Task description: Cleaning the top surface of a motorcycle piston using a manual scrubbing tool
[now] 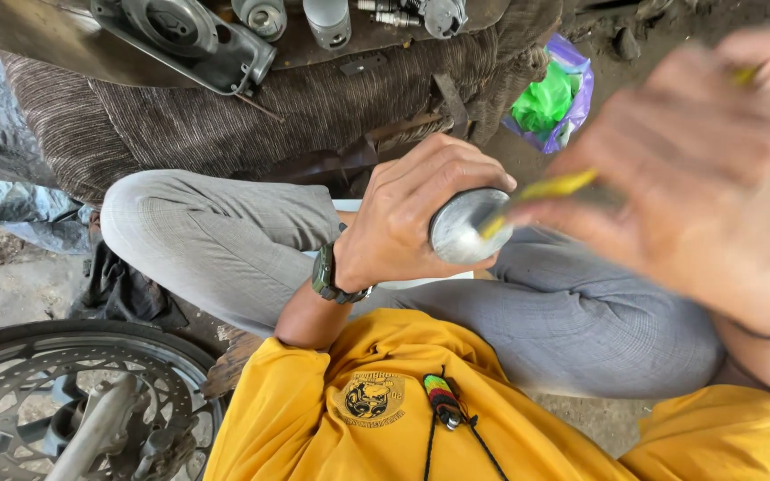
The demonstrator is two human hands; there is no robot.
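My left hand [416, 209] grips a round grey metal part [465, 227], its flat end face turned up toward me. A watch sits on that wrist. My right hand [706, 178] is close to the camera and blurred; it holds a thin yellow tool [554, 187] whose tip rests on the metal part's face. Both hands are above my lap, over grey trousers [242, 240], with my yellow shirt [385, 401] below.
A motorcycle wheel with brake disc [64, 410] lies at the lower left. Several metal engine parts [198, 36] sit on a brown striped cloth [314, 107] ahead. A purple and green plastic bag [554, 98] lies on the dirt ground at the upper right.
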